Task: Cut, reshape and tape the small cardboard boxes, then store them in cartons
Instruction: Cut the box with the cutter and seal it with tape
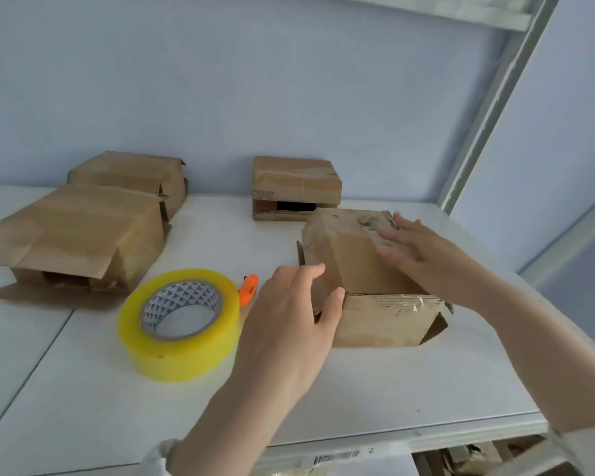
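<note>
Starting well left of the yellow tape roll (179, 324) on the white table (392, 383): an open cardboard box (83, 235), flaps splayed onto the tabletop, dark opening facing the camera. Behind that, left of the roll and farther back: a second box (131, 173), closed on top, touching or just beside the first; cannot tell which. Just right of the roll: an orange cutter (248, 288), lying flat, lower end hidden.

Near the roll on its right: left hand (289, 317), fingers spread and nearly straight, thumb tip and forefinger touching the near left corner of the small cardboard box (358, 262), nothing curled round it. Standing on the table right of the roll: that small box itself, folded top sloping, tape glinting along its near upper edge, a loose flap poking out at its lower right corner.

Farther back and right of the roll: another taped box (296, 183), side opening dark, apart from both hands. Farthest right of the roll: right hand (423, 255), blurred, fingers straight, laid flat on the small box's top, gripping nothing. Beyond that: a pale shelf upright (488, 108), slanting upward.
</note>
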Tool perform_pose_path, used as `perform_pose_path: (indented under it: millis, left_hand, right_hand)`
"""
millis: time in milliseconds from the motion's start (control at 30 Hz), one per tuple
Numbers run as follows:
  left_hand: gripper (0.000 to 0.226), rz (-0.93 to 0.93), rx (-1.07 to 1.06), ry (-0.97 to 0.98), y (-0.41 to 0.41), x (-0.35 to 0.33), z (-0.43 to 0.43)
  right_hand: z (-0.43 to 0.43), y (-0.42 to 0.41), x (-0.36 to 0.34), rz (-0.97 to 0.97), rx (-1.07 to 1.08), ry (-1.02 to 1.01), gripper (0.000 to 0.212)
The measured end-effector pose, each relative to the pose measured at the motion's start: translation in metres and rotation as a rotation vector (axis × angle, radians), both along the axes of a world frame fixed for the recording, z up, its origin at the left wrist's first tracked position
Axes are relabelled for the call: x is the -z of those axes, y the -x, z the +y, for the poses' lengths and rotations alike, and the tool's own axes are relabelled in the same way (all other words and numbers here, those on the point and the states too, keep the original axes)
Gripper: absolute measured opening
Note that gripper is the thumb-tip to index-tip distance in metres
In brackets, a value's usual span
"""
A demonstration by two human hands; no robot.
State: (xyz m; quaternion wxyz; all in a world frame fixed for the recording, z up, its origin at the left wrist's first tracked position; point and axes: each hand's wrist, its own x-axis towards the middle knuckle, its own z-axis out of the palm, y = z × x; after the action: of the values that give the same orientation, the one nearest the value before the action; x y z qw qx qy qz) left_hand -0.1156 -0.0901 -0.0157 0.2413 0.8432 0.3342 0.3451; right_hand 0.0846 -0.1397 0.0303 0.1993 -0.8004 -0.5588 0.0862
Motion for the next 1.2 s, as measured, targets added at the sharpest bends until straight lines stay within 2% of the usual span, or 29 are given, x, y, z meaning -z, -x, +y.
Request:
perform_pose_path:
  millis: [100, 167, 233, 300, 367, 433, 467, 533, 633, 733, 833, 933, 1067, 1200]
  left_hand:
    - [0.038, 0.026, 0.055, 0.097, -0.01, 0.006, 0.002]
    - [0.038, 0.026, 0.083, 0.079, -0.011, 0.005, 0.001]
    - [0.034, 0.01, 0.055, 0.06, 0.001, 0.0, 0.01]
    - [0.025, -0.024, -0.066, 0.031, 0.022, -0.007, 0.027]
    - [0.031, 0.081, -0.263, -0.057, 0.047, -0.008, 0.047]
    - [0.049, 0.321, -0.38, -0.105, 0.061, 0.003, 0.056]
    - [0.053, 0.418, -0.394, -0.097, 0.062, 0.01, 0.057]
    - [0.05, 0.457, -0.404, -0.046, 0.063, 0.017, 0.053]
    - [0.04, 0.37, -0.419, -0.046, 0.071, 0.018, 0.05]
    - [0.029, 0.142, -0.391, 0.008, 0.092, 0.004, 0.047]
    - [0.018, -0.106, -0.319, 0.182, 0.112, -0.011, 0.038]
    - [0.012, -0.329, -0.271, 0.297, 0.124, -0.017, 0.03]
    - [0.013, -0.357, -0.181, 0.416, 0.131, -0.019, 0.023]
    - [0.018, -0.272, -0.161, 0.419, 0.133, -0.021, 0.03]
  right_hand:
    - [0.001, 0.011, 0.012, -0.017, 0.004, 0.009, 0.042]
    - [0.006, 0.007, 0.013, 0.006, 0.027, 0.022, 0.042]
    - [0.009, 0.003, 0.008, -0.064, 0.022, 0.063, 0.043]
    - [0.008, 0.013, 0.0, -0.172, 0.008, -0.04, 0.044]
    - [0.008, 0.042, -0.011, -0.122, -0.017, -0.349, 0.041]
    - [0.013, 0.078, -0.017, 0.005, -0.101, -0.529, 0.038]
    - [0.018, 0.093, -0.013, 0.015, -0.164, -0.516, 0.039]
    - [0.035, 0.113, 0.003, -0.027, -0.283, -0.341, 0.047]
    - [0.056, 0.119, 0.025, 0.029, -0.334, -0.067, 0.063]
    - [0.067, 0.114, 0.026, 0.217, -0.366, -0.006, 0.068]
    - [0.072, 0.116, 0.012, 0.558, -0.422, 0.012, 0.053]
    - [0.07, 0.125, -0.003, 0.756, -0.468, -0.001, 0.037]
    - [0.068, 0.143, -0.011, 0.833, -0.488, 0.052, 0.032]
    - [0.07, 0.16, -0.015, 0.823, -0.427, -0.132, 0.021]
